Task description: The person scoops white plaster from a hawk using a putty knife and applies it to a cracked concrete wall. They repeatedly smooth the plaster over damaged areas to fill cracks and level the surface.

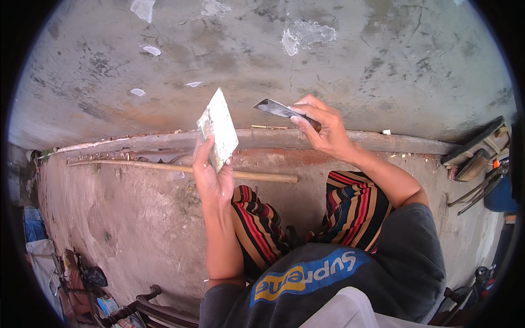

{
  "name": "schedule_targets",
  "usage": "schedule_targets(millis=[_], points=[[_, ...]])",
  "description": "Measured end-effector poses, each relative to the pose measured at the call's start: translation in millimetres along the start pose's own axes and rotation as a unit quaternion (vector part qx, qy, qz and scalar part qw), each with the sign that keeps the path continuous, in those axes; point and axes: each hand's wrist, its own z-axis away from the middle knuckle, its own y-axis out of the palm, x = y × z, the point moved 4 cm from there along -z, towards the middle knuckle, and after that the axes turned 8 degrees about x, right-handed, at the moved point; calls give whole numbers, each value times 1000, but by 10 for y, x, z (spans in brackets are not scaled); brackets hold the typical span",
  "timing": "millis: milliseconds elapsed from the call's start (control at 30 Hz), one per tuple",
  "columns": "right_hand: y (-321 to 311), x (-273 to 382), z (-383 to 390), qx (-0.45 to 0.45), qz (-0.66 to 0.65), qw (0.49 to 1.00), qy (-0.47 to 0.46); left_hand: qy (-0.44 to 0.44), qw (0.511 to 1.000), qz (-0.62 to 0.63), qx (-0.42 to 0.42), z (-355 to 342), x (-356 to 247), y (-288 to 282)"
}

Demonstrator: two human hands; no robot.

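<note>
My left hand [212,170] grips a flat, angular plate [220,128] by its lower part. The plate stands tilted and its face is smeared white. In my right hand [327,127] is a putty knife [276,107], my fingers closed round its handle. Its grey blade points left toward the plate, with a gap between the two. Both hands are raised in front of a grey plastered wall [180,71]. White patches, among them a large one [314,34], mark the wall; neither tool touches it.
A long wooden stick [246,175] lies on the concrete floor [147,218] near the wall's foot. Wooden pieces [476,158] and a blue container [500,194] stand at the right. Dark wooden furniture [147,306] is at the lower left, beside bags and clutter.
</note>
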Motion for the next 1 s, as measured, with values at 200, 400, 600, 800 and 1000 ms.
schedule_targets(millis=[200, 400, 600, 800, 1000], points=[[254, 349, -86, 216, -403, 874, 164, -13, 998, -59, 12, -34, 175, -143], [217, 92, -17, 254, -377, 876, 163, -19, 993, -96, 69, 0, 201, -59], [398, -450, 277, 374, -257, 857, 245, 0, 982, 35, 185, -89, -24, -146], [516, -937, 491, 436, -58, 876, 199, 10, 997, -8, 71, -189, 17, -324], [625, -1170, 517, 555, 289, 750, 216, 13, 998, 35, 47, -249, 44, -425]])
